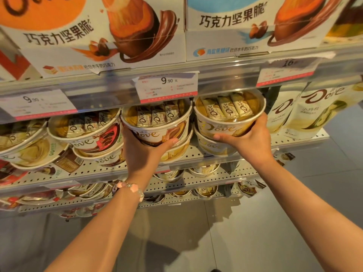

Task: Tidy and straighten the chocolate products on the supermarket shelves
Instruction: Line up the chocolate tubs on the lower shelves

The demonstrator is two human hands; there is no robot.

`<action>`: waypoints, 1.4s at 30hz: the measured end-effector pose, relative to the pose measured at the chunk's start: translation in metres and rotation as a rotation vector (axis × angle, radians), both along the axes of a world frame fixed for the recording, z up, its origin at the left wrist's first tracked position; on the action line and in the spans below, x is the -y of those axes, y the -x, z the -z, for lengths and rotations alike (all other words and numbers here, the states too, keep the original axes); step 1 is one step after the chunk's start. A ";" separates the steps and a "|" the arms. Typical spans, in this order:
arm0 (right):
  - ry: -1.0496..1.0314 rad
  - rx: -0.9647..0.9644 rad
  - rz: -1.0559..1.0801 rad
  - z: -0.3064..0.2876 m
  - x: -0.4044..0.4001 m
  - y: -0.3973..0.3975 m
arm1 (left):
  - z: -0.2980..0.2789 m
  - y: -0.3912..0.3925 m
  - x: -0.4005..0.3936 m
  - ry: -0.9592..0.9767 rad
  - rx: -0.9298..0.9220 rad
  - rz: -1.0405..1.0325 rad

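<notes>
Now the left hand (141, 148) and right hand (253, 140) each cup a top-stacked Dove tub: brown tub (157, 124), gold tub (229, 114); next, square both labels forward.

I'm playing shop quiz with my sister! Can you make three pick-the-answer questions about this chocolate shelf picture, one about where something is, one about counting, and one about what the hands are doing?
1. Where is the bead bracelet?
A. left wrist
B. right wrist
C. on the shelf

2. How many tubs are the hands gripping?
A. one
B. two
C. four

3. What is the right hand doing?
A. hanging free
B. pointing at a price tag
C. gripping a tub

Answers:
1 A, the bracelet circles the left wrist.
2 B, the left hand grips the brown-trimmed tub and the right hand grips the cream tub.
3 C, its fingers wrap the cream tub's side.
</notes>
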State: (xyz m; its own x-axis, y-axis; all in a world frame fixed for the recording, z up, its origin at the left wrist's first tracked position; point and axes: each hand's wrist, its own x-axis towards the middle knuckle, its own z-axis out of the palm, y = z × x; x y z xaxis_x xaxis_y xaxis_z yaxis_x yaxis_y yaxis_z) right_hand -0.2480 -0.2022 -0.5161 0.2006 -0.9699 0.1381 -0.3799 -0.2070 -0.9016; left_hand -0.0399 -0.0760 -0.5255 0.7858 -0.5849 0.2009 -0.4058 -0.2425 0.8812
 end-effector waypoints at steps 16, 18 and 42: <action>0.006 0.095 -0.114 0.000 -0.004 0.004 | 0.006 0.006 -0.005 0.003 -0.011 0.054; 0.038 0.137 -0.076 0.002 -0.008 0.000 | 0.007 0.006 -0.001 0.023 -0.043 0.040; 0.101 0.064 0.069 0.013 -0.012 -0.007 | 0.015 0.013 0.004 0.019 -0.025 -0.013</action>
State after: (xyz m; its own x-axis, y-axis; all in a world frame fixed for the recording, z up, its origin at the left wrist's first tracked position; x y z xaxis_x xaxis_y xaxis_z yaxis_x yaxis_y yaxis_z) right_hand -0.2409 -0.1903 -0.5292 0.1215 -0.9616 0.2460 -0.3384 -0.2731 -0.9005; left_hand -0.0526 -0.0797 -0.5402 0.7983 -0.5708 0.1920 -0.3802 -0.2304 0.8958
